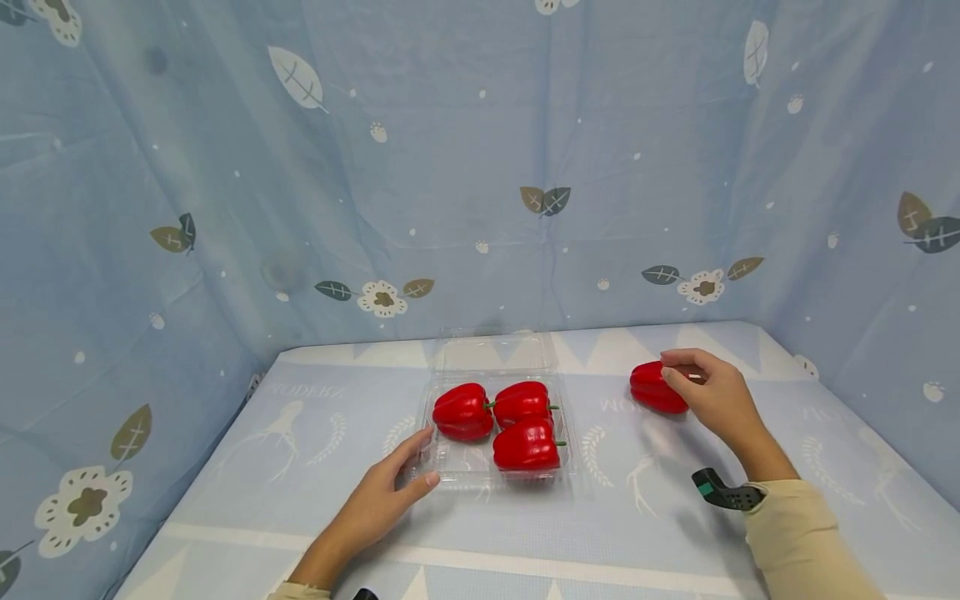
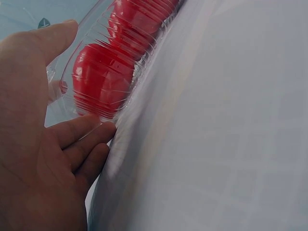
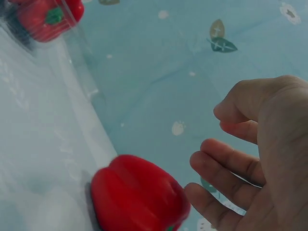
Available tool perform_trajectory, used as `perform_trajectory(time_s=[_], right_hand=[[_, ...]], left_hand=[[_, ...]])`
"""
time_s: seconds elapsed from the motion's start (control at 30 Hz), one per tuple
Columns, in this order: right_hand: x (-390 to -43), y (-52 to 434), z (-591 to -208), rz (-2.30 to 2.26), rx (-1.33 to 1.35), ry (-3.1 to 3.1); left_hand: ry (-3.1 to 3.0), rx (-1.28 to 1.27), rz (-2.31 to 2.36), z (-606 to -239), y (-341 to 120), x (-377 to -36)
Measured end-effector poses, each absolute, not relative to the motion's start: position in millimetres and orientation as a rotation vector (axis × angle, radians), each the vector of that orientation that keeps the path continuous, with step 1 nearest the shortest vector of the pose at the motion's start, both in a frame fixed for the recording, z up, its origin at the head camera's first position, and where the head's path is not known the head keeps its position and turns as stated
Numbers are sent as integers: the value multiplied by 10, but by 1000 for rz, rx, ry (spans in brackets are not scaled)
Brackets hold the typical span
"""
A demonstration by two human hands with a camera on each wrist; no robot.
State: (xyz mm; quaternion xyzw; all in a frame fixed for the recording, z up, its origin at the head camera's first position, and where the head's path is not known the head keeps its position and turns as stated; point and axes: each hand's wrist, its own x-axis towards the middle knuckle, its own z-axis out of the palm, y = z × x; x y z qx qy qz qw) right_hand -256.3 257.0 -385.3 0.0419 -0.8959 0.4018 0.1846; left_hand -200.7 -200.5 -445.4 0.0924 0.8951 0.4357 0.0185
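A clear plastic clamshell container (image 1: 465,465) stands mid-table with its lid (image 1: 491,352) folded back. Three red bell peppers lie inside: one at the left (image 1: 462,411), one behind (image 1: 522,400), one in front (image 1: 527,446). My left hand (image 1: 429,457) touches the container's front-left corner, thumb and fairly straight fingers on either side of it; the left wrist view shows the ribbed wall (image 2: 144,53) against a pepper (image 2: 101,79). A fourth red pepper (image 1: 654,390) lies loose on the table at the right. My right hand (image 1: 667,367) hovers at its right side, loosely curved fingers (image 3: 211,161) just beside the pepper (image 3: 137,195).
The table wears a pale blue and white patterned cloth (image 1: 300,500). Blue leaf-print curtains (image 1: 480,167) close it in at the back and both sides. A black and green strap (image 1: 723,492) sits at my right wrist.
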Motion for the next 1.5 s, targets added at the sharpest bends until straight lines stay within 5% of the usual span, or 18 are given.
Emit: perform_trajectory(time_s=[0.53,1.5], right_hand=[[-2634,2826,-4033,1112,-98,-2531],[-2777,2821,-4305,1209,62,-2725]], left_hand=[[2778,275,1349,-4454,-2003,-2010],[2782,286,1346,-4460,-2004,-2018]])
